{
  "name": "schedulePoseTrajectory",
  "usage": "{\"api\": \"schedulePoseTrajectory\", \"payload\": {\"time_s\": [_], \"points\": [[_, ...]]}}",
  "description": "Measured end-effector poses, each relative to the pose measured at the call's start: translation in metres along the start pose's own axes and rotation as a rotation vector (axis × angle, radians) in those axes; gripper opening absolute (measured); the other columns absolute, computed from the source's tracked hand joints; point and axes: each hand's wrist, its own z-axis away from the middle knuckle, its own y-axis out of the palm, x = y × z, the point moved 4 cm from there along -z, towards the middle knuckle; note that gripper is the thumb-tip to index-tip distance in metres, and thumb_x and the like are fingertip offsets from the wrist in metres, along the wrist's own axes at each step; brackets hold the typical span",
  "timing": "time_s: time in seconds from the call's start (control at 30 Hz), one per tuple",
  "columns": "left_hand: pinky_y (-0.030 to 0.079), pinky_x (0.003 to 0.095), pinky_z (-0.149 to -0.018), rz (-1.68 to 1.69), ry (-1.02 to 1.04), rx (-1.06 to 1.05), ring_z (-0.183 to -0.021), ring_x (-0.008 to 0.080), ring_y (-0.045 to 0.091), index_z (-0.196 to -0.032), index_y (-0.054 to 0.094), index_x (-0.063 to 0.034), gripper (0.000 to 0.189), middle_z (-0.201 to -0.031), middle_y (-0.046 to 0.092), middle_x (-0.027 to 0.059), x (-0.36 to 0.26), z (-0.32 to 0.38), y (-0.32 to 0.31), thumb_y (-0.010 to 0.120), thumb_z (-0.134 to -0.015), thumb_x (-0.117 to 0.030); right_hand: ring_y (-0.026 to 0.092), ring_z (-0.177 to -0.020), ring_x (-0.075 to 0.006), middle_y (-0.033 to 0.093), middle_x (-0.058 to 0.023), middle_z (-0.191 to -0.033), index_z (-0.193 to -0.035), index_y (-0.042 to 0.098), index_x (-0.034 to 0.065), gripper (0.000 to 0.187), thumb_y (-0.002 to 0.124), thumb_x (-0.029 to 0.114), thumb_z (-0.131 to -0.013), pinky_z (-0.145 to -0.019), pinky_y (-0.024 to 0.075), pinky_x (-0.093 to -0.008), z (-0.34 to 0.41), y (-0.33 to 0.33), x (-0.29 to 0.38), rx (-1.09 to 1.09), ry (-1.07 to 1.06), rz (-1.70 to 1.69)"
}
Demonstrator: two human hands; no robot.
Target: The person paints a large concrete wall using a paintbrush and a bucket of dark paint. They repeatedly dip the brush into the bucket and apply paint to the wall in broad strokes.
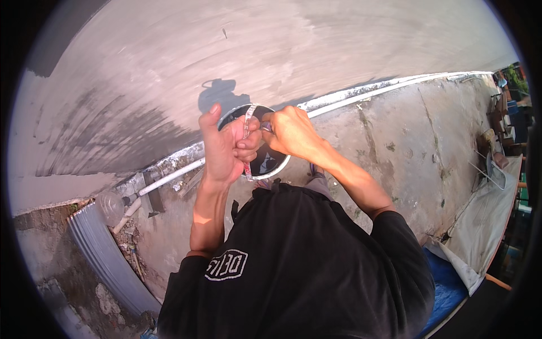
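A round bucket (277,170) with a pale rim and dark contents hangs or stands before me, close to the wall; which of the two I cannot tell. Across its mouth runs a narrow red-and-white strap (248,169), perhaps its handle. My left hand (232,146) has its fingers curled around this strap, with the thumb sticking up. Beside it, over the bucket's right side, my right hand (290,129) is closed on a small dark object (266,126), partly hidden by the fingers. The fingertips of both hands are close together.
The grey plastered wall (275,46) rises ahead, with darker patches at left. White pipe (351,101) runs along its foot. Below lies a cracked concrete floor (394,161). A corrugated sheet (106,262) lies at lower left; a pale tarpaulin (482,229) and blue sheeting (442,284) are at right.
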Motion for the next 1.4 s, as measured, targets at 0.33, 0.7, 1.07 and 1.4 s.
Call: {"api": "schedulePoseTrajectory", "payload": {"time_s": [0.33,0.7,1.07,1.4], "points": [[0.015,0.0227,-0.048,0.089,0.159,-0.242,-0.05,0.0051,0.02,-0.088,0.045,-0.0093,0.087,-0.062,0.032,-0.0059,0.022,-0.019,0.053,0.035,-0.074,-0.095,0.069,-0.071,-0.0411,0.068,-0.0221,-0.071,-0.083,0.074,-0.0015,0.018,0.076,0.015,-0.076,-0.065,0.0541,-0.0473,-0.01,-0.033,-0.053,0.176,-0.237,0.005],[0.017,0.0221,-0.044,0.224,0.264,-0.37,-0.049,0.0052,0.022,-0.084,0.047,-0.0079,0.085,-0.062,0.033,-0.0059,0.044,-0.028,0.093,0.048,-0.071,-0.092,0.067,-0.069,-0.0383,0.066,-0.017,-0.067,-0.083,0.072,0.0013,0.016,0.077,0.016,-0.077,-0.061,0.0508,-0.0454,0.025,-0.094,-0.079,0.147,-0.484,-0.174],[0.016,0.0232,-0.049,0.145,0.184,-0.239,-0.051,0.0051,0.022,-0.09,0.044,-0.0091,0.089,-0.064,0.031,-0.0064,0.041,-0.018,0.088,0.039,-0.071,-0.096,0.067,-0.067,-0.0399,0.065,-0.0216,-0.067,-0.076,0.072,-0.0013,0.014,0.077,0.011,-0.069,-0.058,0.051,-0.0474,0.024,-0.062,-0.067,0.25,-0.465,-0.055],[0.017,0.0226,-0.049,0.124,0.168,-0.175,-0.051,0.0053,0.022,-0.09,0.043,-0.0091,0.087,-0.064,0.032,-0.0053,0.034,0.0,0.068,0.033,-0.075,-0.094,0.068,-0.071,-0.0336,0.069,-0.0119,-0.077,-0.094,0.071,0.0035,0.023,0.079,0.017,-0.077,-0.059,0.0513,-0.0437,0.039,-0.069,-0.04,0.069,-0.474,-0.077]]}}
